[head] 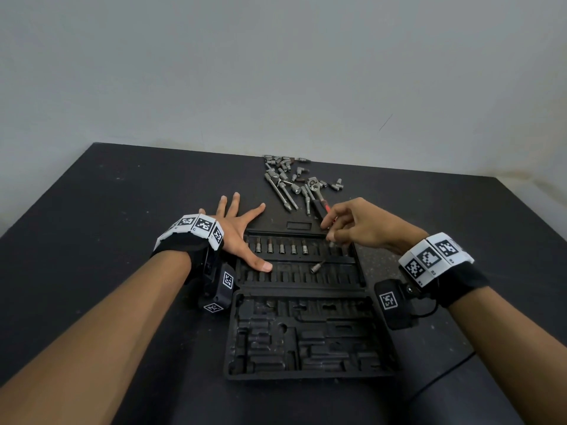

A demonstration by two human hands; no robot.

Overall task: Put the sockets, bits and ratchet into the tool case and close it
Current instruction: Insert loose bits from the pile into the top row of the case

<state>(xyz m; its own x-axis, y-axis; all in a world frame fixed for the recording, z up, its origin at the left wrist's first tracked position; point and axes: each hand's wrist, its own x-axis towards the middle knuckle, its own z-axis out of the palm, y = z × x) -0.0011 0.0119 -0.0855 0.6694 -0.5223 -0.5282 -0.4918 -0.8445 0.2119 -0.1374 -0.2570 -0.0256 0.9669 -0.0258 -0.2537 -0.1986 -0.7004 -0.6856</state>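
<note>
Presently, case: the tool case (302,302) is laid open on the table (92,228), hinge line running left to right, the slotted half far from the person and the deeper moulded half near.
Seated bits: five bits (281,248) are seen upright in the far row, filling it from the left.
Loose socket: one socket (316,267) lies tilted across the second row, not seated in a slot.
Right hand: the right hand (362,227) is held over the right end of the far row, fingertips pinched on a small metal piece that is largely covered by the fingers; bit or socket cannot be told.
Key relation: the unfilled slots lie directly beneath the right fingertips, so a short downward press is judged to be all that is called for; the right hand is the nearer one.
Left hand: the left hand (237,228) is spread flat, fingers straight, the thumb pressed on the case's left edge, apparently as a brace.
Remaining pile: loose sockets and extensions (290,179) and the ratchet (316,190) lie just beyond the case, long axes pointing roughly toward the person.
Hidden: the ratchet handle is partly covered by the right hand; the moulded recesses are too dark for their shapes to be read.
</note>
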